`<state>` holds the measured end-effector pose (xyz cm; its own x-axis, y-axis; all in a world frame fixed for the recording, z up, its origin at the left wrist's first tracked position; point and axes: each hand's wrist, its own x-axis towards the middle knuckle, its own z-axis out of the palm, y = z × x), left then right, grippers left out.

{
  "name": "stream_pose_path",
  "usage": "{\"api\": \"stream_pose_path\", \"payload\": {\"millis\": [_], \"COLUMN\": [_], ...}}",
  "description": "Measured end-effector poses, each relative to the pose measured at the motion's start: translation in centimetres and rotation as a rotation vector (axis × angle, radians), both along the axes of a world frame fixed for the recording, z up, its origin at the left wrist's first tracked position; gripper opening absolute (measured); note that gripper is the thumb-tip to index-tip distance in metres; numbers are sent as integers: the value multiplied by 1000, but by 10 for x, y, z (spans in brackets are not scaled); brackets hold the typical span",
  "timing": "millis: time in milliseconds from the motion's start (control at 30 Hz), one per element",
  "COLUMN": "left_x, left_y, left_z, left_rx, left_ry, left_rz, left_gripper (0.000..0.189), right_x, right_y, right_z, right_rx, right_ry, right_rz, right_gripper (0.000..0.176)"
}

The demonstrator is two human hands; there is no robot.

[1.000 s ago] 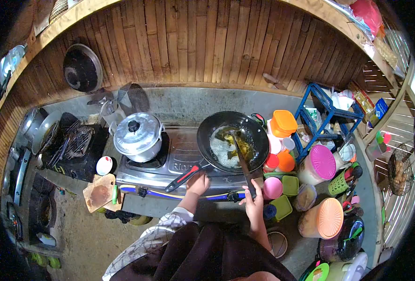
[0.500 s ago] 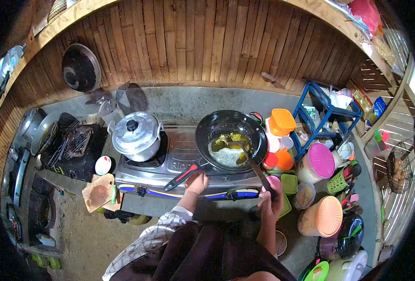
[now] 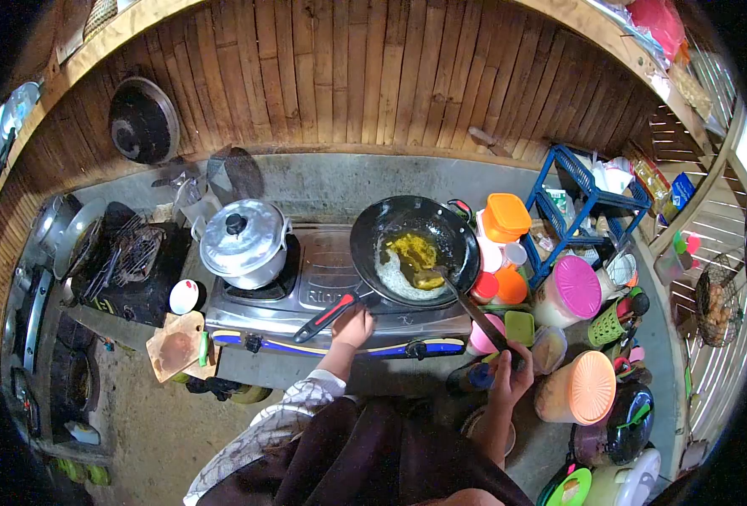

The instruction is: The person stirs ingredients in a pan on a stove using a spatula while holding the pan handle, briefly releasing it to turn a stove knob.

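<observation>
My right hand (image 3: 510, 378) is closed around the long dark handle of a spatula (image 3: 477, 318). The spatula's working end reaches into a black wok (image 3: 369, 221) on the right burner, among oil, pale foam and yellow food bits (image 3: 413, 250). Closed fingers show on my left hand (image 3: 353, 327), low at the stove's front, right beside the wok's red and black handle (image 3: 325, 319). What those fingers grip, if anything, I cannot tell. On the left burner of the steel stove (image 3: 327, 274) stands a lidded aluminium pot (image 3: 240, 240).
Plastic tubs, among them an orange one (image 3: 507, 218), and a blue rack (image 3: 535, 207) crowd the wok's right side. A cutting board (image 3: 171, 350) with a green-handled knife (image 3: 203, 348) lies left of the stove. Further left sits a grill rack (image 3: 133, 257). Eggs hang in a wire basket (image 3: 717, 304).
My right hand has moved right and slightly down with the spatula. Its working end has shifted lower in the wok, and the foam and yellow bits have moved. My left hand stays about the same.
</observation>
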<state>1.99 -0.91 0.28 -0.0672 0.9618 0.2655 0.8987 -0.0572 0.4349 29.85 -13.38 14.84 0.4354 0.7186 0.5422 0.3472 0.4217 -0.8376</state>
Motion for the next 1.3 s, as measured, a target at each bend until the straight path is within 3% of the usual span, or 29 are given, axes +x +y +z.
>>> {"api": "stream_pose_path", "payload": {"millis": [67, 200, 300, 367, 433, 567, 633, 767, 800, 867, 967, 1100, 1133, 1300], "left_x": [0, 0, 1, 1, 0, 0, 2, 0, 0, 0, 0, -1, -1, 1], "left_y": [1, 2, 1, 0, -1, -1, -3, -1, -1, -1, -1, -1, -1, -3], "left_z": [1, -3, -3, 0, 7, 6, 11, 6, 5, 4, 4, 4, 4, 12], "left_rx": [23, 42, 76, 72, -23, 50, 50, 57, 54, 51, 39, 49, 49, -27], "left_ry": [-1, 4, 6, 17, -23, -39, -37, -5, 1, 8, -11, 10, 18, -42], "left_rz": [-7, -5, 2, 6, -12, -21, 3, 11, 11, 9, 10, -9, -13, -8], "left_gripper": [28, 27, 27, 28, 27, 27, 28, 27, 27, 27, 26, 26, 26, 28], "right_x": [-10, -20, -21, -25, -30, -37, -40, -46, -44, -38, -37, -33, -32, -27], "right_y": [4, 3, 16, 19, 27, 35, 39, 35, 37, 42, 33, 20, 20, 5], "right_z": [2, 14, -7, -7, -10, -19, -30, -29, -34, -49, -26, -4, -8, 16], "right_rx": [-18, -232, -169, -238, -169, -248, -465, -542, -543, -277, -284, -237, -228, -247], "right_ry": [154, 223, 129, 240, -113, -170, 5, 157, 157, -172, -192, -56, 115, 159], "right_rz": [92, 182, 166, 228, 107, 130, 229, 299, 299, 212, 144, 162, 207, 141], "right_gripper": [16, 21, 21, 24, 28, 33, 34, 33, 33, 32, 29, 27, 26, 22]}}
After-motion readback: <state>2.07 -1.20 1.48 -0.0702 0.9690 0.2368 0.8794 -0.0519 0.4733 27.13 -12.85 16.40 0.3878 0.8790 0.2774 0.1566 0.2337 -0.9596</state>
